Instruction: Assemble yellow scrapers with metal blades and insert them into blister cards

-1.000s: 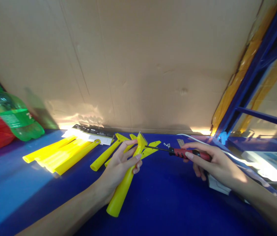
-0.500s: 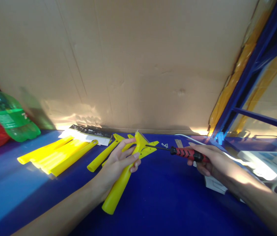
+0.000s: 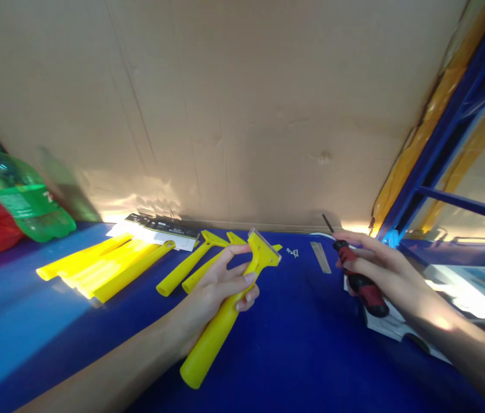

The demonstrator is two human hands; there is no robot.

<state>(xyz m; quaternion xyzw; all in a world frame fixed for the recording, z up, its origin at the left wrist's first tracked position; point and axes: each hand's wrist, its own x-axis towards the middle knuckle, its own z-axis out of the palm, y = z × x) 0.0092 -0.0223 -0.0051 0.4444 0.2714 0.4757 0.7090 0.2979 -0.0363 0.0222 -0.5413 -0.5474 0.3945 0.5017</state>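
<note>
I see left hand (image 3: 215, 288) clamped on scraper (image 3: 223, 326), right hand (image 3: 392, 276) round screwdriver (image 3: 356, 282); careless swing might scatter screws (image 3: 293, 252) beside scraper's head.

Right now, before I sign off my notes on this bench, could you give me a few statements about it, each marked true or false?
1. The left hand holds a yellow scraper. True.
2. The right hand holds a screwdriver. True.
3. The screwdriver touches the yellow scraper. False: the two are apart.
4. A thin strip lies on the blue table. True.
5. The green bottle is beside the right hand. False: it is at the far left.
</note>
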